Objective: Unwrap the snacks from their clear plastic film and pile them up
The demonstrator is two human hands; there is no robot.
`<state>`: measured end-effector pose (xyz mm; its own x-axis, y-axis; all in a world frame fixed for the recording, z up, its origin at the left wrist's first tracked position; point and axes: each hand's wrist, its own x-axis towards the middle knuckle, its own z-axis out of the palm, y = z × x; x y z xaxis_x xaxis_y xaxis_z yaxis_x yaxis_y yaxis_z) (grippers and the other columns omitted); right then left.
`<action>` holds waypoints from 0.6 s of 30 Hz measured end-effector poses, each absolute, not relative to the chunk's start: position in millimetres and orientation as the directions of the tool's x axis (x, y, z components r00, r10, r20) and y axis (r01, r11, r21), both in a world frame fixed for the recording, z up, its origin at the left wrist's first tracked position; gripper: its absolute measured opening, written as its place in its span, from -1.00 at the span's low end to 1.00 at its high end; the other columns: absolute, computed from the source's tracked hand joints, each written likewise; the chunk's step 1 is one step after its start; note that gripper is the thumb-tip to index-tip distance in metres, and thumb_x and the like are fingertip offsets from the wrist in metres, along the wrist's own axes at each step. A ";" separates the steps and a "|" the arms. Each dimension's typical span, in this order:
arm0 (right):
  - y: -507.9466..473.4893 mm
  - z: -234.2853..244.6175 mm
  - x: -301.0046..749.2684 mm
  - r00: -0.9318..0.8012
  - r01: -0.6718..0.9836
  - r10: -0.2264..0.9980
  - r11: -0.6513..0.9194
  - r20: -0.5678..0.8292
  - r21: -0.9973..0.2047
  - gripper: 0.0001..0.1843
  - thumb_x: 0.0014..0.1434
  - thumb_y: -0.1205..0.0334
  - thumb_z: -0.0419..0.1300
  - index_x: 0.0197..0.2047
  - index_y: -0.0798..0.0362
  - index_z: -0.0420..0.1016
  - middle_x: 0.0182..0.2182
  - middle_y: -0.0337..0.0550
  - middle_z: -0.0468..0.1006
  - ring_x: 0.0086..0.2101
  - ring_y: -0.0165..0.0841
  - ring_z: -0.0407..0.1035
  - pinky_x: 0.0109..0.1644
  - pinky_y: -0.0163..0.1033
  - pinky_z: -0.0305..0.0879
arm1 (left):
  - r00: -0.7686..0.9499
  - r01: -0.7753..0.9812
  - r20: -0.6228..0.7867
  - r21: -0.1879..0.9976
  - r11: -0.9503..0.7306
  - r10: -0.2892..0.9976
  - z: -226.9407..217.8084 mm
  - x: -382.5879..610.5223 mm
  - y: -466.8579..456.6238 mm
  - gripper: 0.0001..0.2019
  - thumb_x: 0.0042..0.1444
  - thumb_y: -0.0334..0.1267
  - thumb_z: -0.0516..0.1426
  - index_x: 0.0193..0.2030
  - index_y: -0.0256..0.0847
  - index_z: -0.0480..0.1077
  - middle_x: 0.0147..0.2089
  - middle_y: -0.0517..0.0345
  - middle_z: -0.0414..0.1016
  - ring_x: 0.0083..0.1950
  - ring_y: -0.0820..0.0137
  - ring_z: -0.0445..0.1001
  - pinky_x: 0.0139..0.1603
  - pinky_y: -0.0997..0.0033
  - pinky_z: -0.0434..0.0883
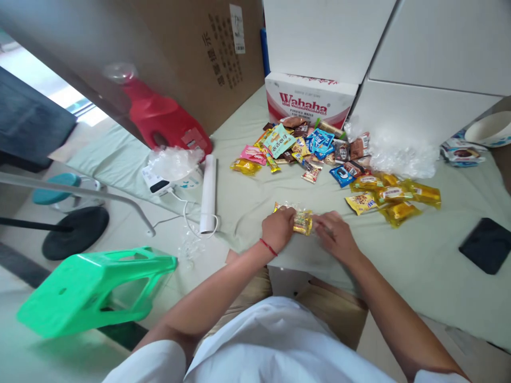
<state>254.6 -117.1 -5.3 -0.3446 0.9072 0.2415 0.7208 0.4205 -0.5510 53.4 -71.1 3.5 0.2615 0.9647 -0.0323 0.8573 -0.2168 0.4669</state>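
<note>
My left hand (pixel 278 229), with a red string round its wrist, is closed on the left end of a small clear bag of yellow snack packets (pixel 303 222). My right hand (pixel 335 236) is at the bag's right end, its fingers bent together on the edge of the film; they are slightly blurred. Beyond my hands lies a heap of mixed wrapped snacks (pixel 319 141). To the right of it are several yellow-wrapped packs (pixel 399 197) and a small yellow packet (pixel 361 202).
A Wahaha box (pixel 311 101) stands behind the snacks, beside crumpled clear plastic (pixel 403 151). To the left are a white roll (pixel 208 194), a plastic-topped tub (pixel 187 178) and a red jug (pixel 167 117). A black pad (pixel 486 246) lies right; a green stool (pixel 96 287) lies tipped on the floor.
</note>
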 end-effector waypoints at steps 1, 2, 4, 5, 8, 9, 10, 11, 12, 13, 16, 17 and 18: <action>-118.9 -9.1 259.2 -0.186 0.799 0.951 0.292 0.246 -0.526 -0.60 0.44 0.08 0.07 0.23 0.00 0.49 -0.09 0.05 0.49 -0.06 -0.10 0.30 0.10 0.05 0.27 | 0.240 0.878 -0.020 0.431 -0.208 0.971 2.9 52.4 -74.3 -0.77 0.37 -0.20 0.04 -0.08 -0.06 0.55 -0.07 0.03 0.58 -0.16 0.27 0.55 -0.23 0.34 0.36; -120.6 -12.9 261.7 -0.048 0.860 0.970 0.161 0.239 -0.485 -0.57 0.40 0.03 0.14 0.22 0.04 0.49 -0.06 0.10 0.47 -0.03 -0.05 0.28 0.08 0.08 0.27 | 0.205 0.894 0.004 0.406 -0.189 0.979 2.7 50.6 -76.4 -0.78 0.35 -0.17 0.08 0.00 -0.04 0.53 -0.02 0.02 0.56 -0.12 0.25 0.55 -0.22 0.33 0.37; -124.0 -18.2 260.2 0.084 0.916 0.977 0.002 0.197 -0.401 -0.61 0.29 0.03 0.26 0.10 0.05 0.55 0.00 0.15 0.44 0.01 0.02 0.24 0.04 0.08 0.27 | 0.090 0.917 0.071 0.383 -0.110 0.993 2.5 46.7 -76.8 -0.61 0.25 -0.06 0.21 0.17 -0.10 0.46 0.09 -0.09 0.49 0.03 0.13 0.52 -0.10 0.24 0.41; -125.7 -18.9 256.4 0.096 0.925 0.980 -0.023 0.176 -0.379 -0.70 0.27 0.08 0.28 0.00 0.04 0.57 0.01 0.14 0.43 0.01 0.02 0.24 0.00 0.05 0.27 | 0.026 0.921 0.090 0.384 -0.059 0.996 2.2 44.9 -75.2 -0.48 0.17 -0.01 0.28 0.22 -0.16 0.41 0.15 -0.17 0.45 0.14 0.03 0.47 -0.01 0.15 0.41; -129.6 -13.0 238.2 0.095 0.922 0.988 -0.041 0.124 -0.384 -0.90 0.30 0.22 0.20 -0.20 0.02 0.53 -0.04 0.07 0.45 -0.13 -0.12 0.31 -0.14 -0.13 0.25 | -0.055 0.908 0.047 0.418 0.030 0.997 -0.2 42.1 -67.7 -0.38 -0.01 0.09 0.38 0.07 -0.29 0.43 0.20 -0.30 0.37 0.31 -0.14 0.30 0.20 -0.07 0.33; -130.2 -9.5 231.2 0.099 0.915 0.991 -0.056 0.088 -0.399 -0.89 0.33 0.24 0.15 -0.21 0.01 0.50 -0.10 0.04 0.46 -0.20 -0.18 0.33 -0.20 -0.17 0.22 | -0.049 0.897 0.023 0.442 0.033 0.999 -1.2 42.3 -65.9 -0.43 -0.02 0.08 0.39 -0.02 -0.28 0.43 0.15 -0.27 0.39 0.29 -0.12 0.32 0.21 -0.07 0.32; -130.5 -6.3 224.3 0.104 0.902 0.993 -0.074 0.048 -0.425 -0.86 0.35 0.25 0.10 -0.20 0.00 0.48 -0.17 0.00 0.48 -0.26 -0.22 0.34 -0.24 -0.20 0.20 | -0.034 0.878 0.010 0.477 0.025 0.999 -2.1 43.1 -65.2 -0.49 -0.02 0.05 0.39 -0.08 -0.26 0.41 0.08 -0.20 0.42 0.23 -0.05 0.37 0.20 -0.04 0.33; -130.3 -3.8 217.8 0.108 0.879 0.994 -0.088 0.016 -0.469 -0.85 0.36 0.25 0.05 -0.19 0.00 0.45 -0.23 -0.04 0.49 -0.30 -0.23 0.35 -0.25 -0.20 0.19 | -0.018 0.851 0.020 0.525 0.005 1.000 -2.8 44.5 -65.8 -0.54 -0.01 -0.01 0.39 -0.11 -0.23 0.38 0.00 -0.11 0.43 0.14 0.03 0.41 0.16 0.03 0.36; -129.7 -2.4 211.9 0.109 0.837 0.994 -0.094 -0.006 -0.539 -0.83 0.36 0.24 0.02 -0.20 -0.01 0.42 -0.29 -0.08 0.49 -0.32 -0.23 0.36 -0.25 -0.21 0.20 | -0.008 0.816 0.054 0.577 -0.025 0.998 -3.4 46.4 -67.9 -0.59 0.01 -0.07 0.37 -0.12 -0.20 0.35 -0.06 -0.03 0.43 0.05 0.11 0.44 0.10 0.10 0.38; -128.7 -2.3 206.7 0.110 0.767 0.994 -0.096 -0.017 -0.635 -0.83 0.36 0.21 0.00 -0.20 -0.02 0.41 -0.34 -0.12 0.50 -0.32 -0.23 0.37 -0.23 -0.20 0.23 | 0.002 0.780 0.111 0.622 -0.071 0.994 -4.1 48.7 -71.3 -0.65 0.05 -0.14 0.33 -0.11 -0.17 0.32 -0.09 0.03 0.41 -0.02 0.18 0.44 0.04 0.16 0.40; -125.0 -7.9 195.8 0.143 0.325 0.988 -0.104 -0.060 -0.940 -0.77 0.31 0.06 0.00 -0.16 -0.03 0.41 -0.36 -0.14 0.55 -0.29 -0.23 0.43 -0.16 -0.17 0.35 | 0.081 0.732 0.329 0.621 -0.280 0.941 -7.5 56.3 -87.6 -0.81 0.15 -0.32 0.18 -0.11 -0.14 0.31 -0.06 0.00 0.39 -0.04 0.22 0.42 -0.03 0.20 0.41; -124.0 -10.5 193.7 0.145 0.137 0.985 -0.109 -0.089 -0.985 -0.72 0.29 0.00 0.02 -0.12 -0.03 0.42 -0.32 -0.13 0.58 -0.26 -0.23 0.46 -0.14 -0.16 0.39 | 0.140 0.739 0.375 0.577 -0.349 0.916 -9.6 58.6 -93.9 -0.85 0.17 -0.37 0.14 -0.12 -0.14 0.32 -0.05 -0.03 0.40 -0.01 0.19 0.42 -0.01 0.17 0.40; -123.4 -12.9 192.3 0.146 -0.033 0.982 -0.113 -0.117 -0.993 -0.66 0.26 -0.07 0.04 -0.09 -0.04 0.44 -0.26 -0.11 0.61 -0.22 -0.22 0.48 -0.12 -0.15 0.41 | 0.218 0.742 0.397 0.526 -0.415 0.892 -12.3 60.6 -100.0 -0.86 0.18 -0.41 0.10 -0.14 -0.15 0.34 -0.05 -0.06 0.42 0.03 0.17 0.42 0.03 0.13 0.40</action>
<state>192.3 -123.4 -12.9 0.1457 0.9824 -0.1171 -0.0330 -0.1135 -0.9930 60.6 -100.0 -12.3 0.2177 0.8916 0.3971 0.7424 -0.4154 0.5256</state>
